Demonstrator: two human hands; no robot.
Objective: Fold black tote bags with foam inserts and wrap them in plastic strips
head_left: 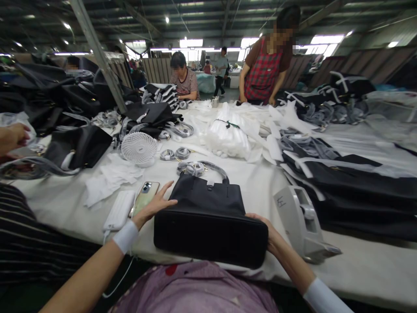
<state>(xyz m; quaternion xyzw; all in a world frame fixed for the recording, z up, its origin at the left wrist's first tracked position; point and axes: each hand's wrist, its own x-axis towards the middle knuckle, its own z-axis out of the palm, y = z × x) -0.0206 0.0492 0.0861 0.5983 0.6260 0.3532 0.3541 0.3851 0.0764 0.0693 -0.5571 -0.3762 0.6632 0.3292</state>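
A black handbag point(208, 232) lies on its side on the white-covered table before me, its base facing my body. Its handles, wrapped in clear film, point away from me. My left hand point(158, 203) is open with its fingers spread, the fingertips beside or touching the bag's left side. At the bag's right end, my right hand point(265, 228) grips the lower corner, its fingers partly hidden by the bag. A white tape dispenser point(298, 221) stands just right of that hand. A phone point(146, 198) and a white power bank point(120, 210) lie to the left.
A small white fan point(139, 148) stands beyond the phone. Bundled white wrapping point(228, 132) and coiled straps point(182, 153) lie farther back. Stacked black bags point(361, 191) fill the right side. A co-worker's hand point(14, 137) is at far left; other people work across the table.
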